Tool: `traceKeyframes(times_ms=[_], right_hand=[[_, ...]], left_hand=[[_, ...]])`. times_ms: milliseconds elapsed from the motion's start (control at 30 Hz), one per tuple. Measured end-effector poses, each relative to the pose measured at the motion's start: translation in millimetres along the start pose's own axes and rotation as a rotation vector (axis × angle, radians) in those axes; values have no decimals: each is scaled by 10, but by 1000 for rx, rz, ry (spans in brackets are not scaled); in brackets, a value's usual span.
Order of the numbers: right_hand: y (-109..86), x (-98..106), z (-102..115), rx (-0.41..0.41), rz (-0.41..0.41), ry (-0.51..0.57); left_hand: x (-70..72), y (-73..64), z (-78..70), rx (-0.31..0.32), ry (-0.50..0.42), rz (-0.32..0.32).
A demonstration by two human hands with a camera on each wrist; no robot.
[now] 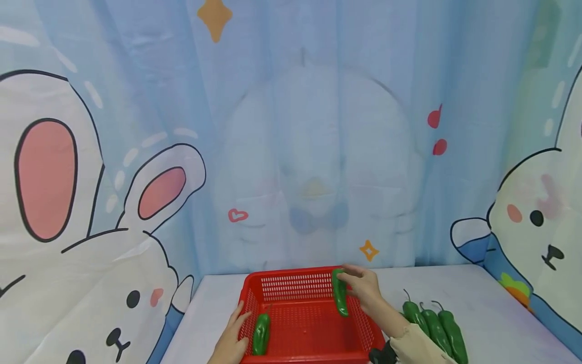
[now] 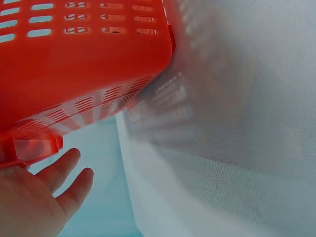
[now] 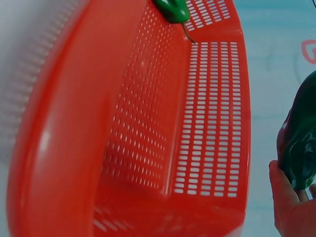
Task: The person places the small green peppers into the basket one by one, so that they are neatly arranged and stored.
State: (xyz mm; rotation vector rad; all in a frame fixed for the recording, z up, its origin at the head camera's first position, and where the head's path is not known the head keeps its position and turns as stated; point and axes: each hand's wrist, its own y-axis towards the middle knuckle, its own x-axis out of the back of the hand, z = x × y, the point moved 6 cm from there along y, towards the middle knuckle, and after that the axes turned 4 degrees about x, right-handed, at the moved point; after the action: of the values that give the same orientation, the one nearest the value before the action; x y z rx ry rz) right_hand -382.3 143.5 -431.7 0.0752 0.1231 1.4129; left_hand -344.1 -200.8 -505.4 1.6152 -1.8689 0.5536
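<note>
My right hand [image 1: 364, 288] pinches a long green chili pepper [image 1: 339, 293] by its upper part, above the right side of a red plastic basket [image 1: 291, 359]. In the right wrist view this pepper [image 3: 302, 133] shows dark at the right edge, with fingertips on its lower end. Another green pepper [image 1: 261, 333] lies in the basket's left part. My left hand [image 1: 231, 341] is at the basket's left rim. The left wrist view shows that hand [image 2: 37, 200] beside the rim corner, two fingers extended past it and the rest partly hidden.
Several green peppers [image 1: 437, 328] with curved stems lie side by side on the white table [image 1: 459, 288], right of the basket. Behind the table hangs a blue curtain [image 1: 313, 151] printed with cartoon animals. A small black object [image 1: 384, 354] shows by my right sleeve.
</note>
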Motion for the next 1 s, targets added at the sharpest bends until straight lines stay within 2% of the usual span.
traceKeyframes(times_ms=[367, 1000], right_hand=[[13, -245, -19, -1, 13, 7], [-48, -640, -274, -21, 33, 21]], left_hand=[[20, 3, -13, -52, 12, -25], [-8, -11, 5, -32, -12, -39]])
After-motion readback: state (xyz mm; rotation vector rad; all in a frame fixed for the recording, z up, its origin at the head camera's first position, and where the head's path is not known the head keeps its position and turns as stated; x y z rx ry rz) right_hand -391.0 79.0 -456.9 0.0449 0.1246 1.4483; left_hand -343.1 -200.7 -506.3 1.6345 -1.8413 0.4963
